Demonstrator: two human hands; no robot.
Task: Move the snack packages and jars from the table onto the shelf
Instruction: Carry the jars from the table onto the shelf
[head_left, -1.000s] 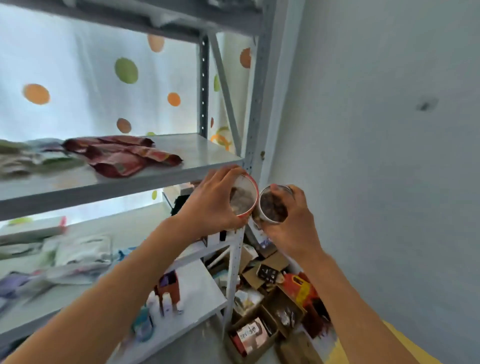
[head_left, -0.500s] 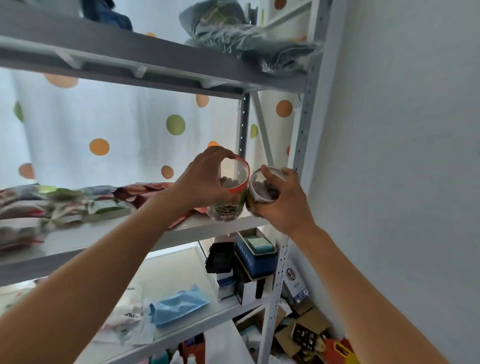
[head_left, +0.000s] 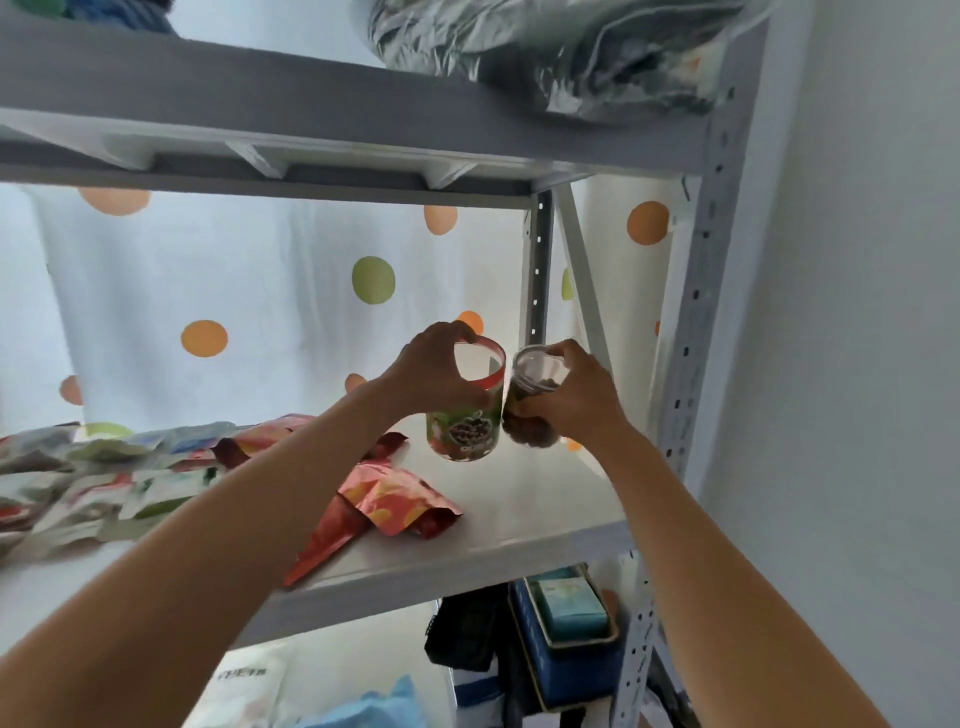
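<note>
**Head view: two jars held above the shelf**

Head camera, the only view: the left hand (head_left: 436, 374) has its fingers (head_left: 457, 332) curled round the rim of the red-lidded jar (head_left: 467, 415); the right hand (head_left: 576, 395) wraps the clear jar (head_left: 530, 395). Both jars hang side by side, touching or nearly so, above the bare right end of the shelf (head_left: 519, 519), near the red snack pouch (head_left: 395, 499). Likely risks: the jars knock together on the way down, or one lands on the pouch's edge and tips.
</note>
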